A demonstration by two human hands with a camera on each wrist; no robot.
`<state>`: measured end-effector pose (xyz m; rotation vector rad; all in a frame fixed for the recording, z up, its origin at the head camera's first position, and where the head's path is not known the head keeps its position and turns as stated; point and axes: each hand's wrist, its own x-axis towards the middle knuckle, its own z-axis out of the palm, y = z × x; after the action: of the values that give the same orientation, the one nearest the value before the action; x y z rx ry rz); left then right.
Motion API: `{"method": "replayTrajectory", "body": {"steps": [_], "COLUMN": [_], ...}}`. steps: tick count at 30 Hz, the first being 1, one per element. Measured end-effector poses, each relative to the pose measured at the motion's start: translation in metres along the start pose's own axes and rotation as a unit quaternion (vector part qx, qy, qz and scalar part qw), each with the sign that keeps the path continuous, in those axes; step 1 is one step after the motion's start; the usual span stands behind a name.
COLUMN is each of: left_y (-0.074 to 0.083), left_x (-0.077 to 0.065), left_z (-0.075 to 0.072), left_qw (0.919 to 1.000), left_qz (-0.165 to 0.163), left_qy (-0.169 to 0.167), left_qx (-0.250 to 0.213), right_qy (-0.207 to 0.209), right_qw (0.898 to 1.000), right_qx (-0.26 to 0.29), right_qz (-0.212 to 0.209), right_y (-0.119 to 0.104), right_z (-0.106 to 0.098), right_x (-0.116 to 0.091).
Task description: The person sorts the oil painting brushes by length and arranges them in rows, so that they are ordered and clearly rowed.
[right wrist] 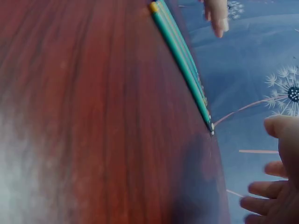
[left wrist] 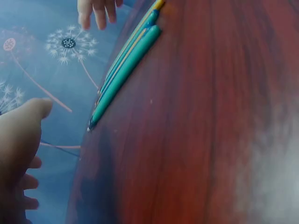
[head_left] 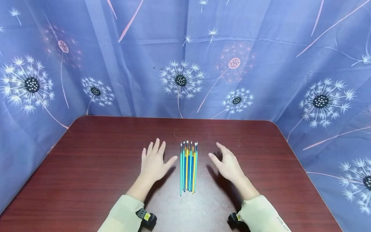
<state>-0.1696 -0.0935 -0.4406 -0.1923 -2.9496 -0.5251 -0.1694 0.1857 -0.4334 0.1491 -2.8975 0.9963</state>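
Observation:
A bundle of several slim paintbrushes (head_left: pixel 186 167) lies on the table in the head view, side by side with bristles pointing away from me. Their handles are teal, yellow and dark blue. To the left of them is my left hand (head_left: pixel 153 162), palm down, fingers spread and thumb toward the brushes. On the other side my right hand (head_left: pixel 229 163) hovers with its thumb and forefinger apart, holding nothing. Both wrist views show the paintbrushes (left wrist: pixel 124 70) (right wrist: pixel 180 60) lying flat, apart from the fingers.
The dark red wooden table (head_left: pixel 87 161) has rounded far corners. Behind and beside it hangs a blue curtain (head_left: pixel 139 80) printed with dandelions. A small black wrist camera (head_left: pixel 149 220) is strapped at the left sleeve, another wrist camera (head_left: pixel 233 218) at the right.

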Motion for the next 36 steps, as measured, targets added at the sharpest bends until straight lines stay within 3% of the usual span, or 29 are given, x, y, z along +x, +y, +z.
{"method": "replayTrajectory", "body": {"steps": [8, 10, 13, 16, 21, 27, 36], "left_y": [0.01, 0.013, 0.017, 0.02, 0.027, 0.033, 0.036], "left_x": [-0.002, -0.003, -0.003, -0.003, -0.001, -0.001, -0.001], "left_z": [0.006, 0.008, 0.009, 0.011, 0.014, 0.019, 0.02], "left_qw": [0.9972, 0.996, 0.9939, 0.9927, 0.9913, 0.9872, 0.9864], "left_qz": [-0.005, -0.005, -0.001, -0.001, -0.009, -0.057, -0.086], "left_qy": [0.009, 0.014, 0.019, 0.016, 0.003, -0.026, -0.033], "left_qx": [-0.074, -0.088, -0.108, -0.119, -0.131, -0.146, -0.136], "right_qy": [-0.031, -0.048, -0.074, -0.093, -0.107, -0.112, -0.102], "right_qw": [0.994, 0.988, 0.971, 0.959, 0.955, 0.951, 0.955], "right_qx": [0.097, 0.138, 0.214, 0.253, 0.26, 0.266, 0.248], "right_qz": [0.03, 0.044, 0.073, 0.089, 0.097, 0.109, 0.125], "right_y": [-0.01, -0.012, -0.015, -0.018, -0.023, -0.025, -0.032], "right_z": [0.011, 0.014, 0.018, 0.022, 0.026, 0.032, 0.038], "right_x": [0.004, 0.005, 0.008, 0.01, 0.013, 0.017, 0.019]}}
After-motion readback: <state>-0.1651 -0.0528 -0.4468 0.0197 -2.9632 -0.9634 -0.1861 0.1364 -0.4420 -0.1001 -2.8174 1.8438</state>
